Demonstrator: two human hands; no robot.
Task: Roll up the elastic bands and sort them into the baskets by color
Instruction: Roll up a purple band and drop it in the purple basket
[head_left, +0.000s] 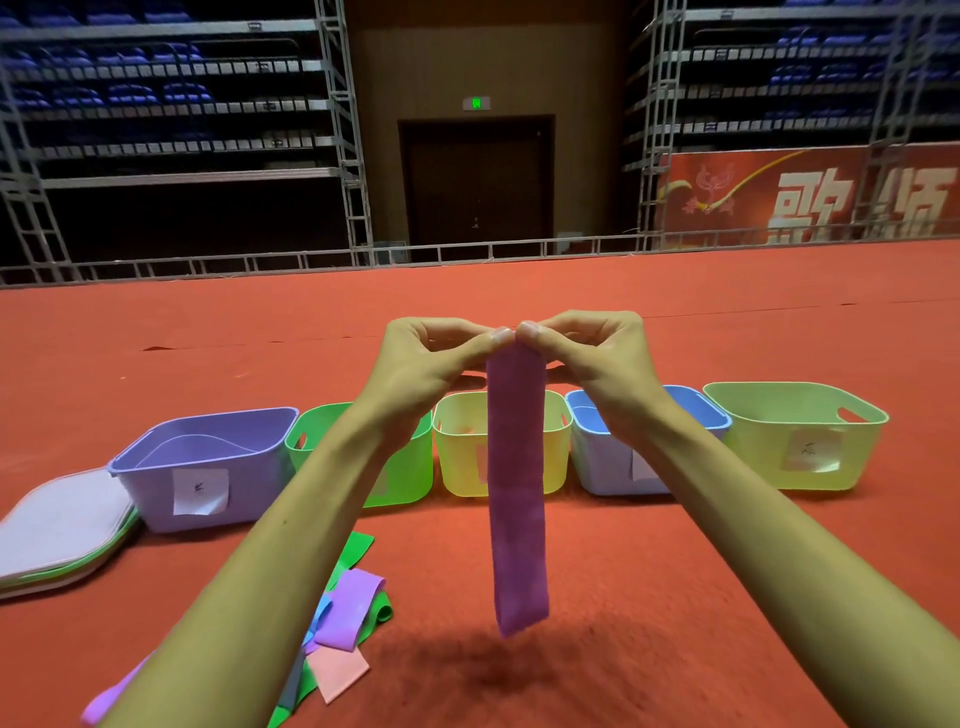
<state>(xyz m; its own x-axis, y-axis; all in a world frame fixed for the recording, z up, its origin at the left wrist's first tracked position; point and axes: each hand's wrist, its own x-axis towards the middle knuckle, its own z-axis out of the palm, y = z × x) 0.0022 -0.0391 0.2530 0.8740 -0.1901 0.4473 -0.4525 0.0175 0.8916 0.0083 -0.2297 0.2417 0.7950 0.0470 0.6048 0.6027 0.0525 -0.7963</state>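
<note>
We pinched the top edge of the purple band (517, 483) between thumb and fingers of our left hand (436, 358) and right hand (587, 353), thumbs touching. It hung straight down, above the red carpet (675, 571), before the yellow basket (460, 457).

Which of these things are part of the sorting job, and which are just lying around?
Part of the job: purple band, pinched by left hand and right hand; pile of loose bands; purple basket, green basket, yellow basket, blue basket, pale green basket.
Just lying about: stack of lids; red banner; door.
</note>
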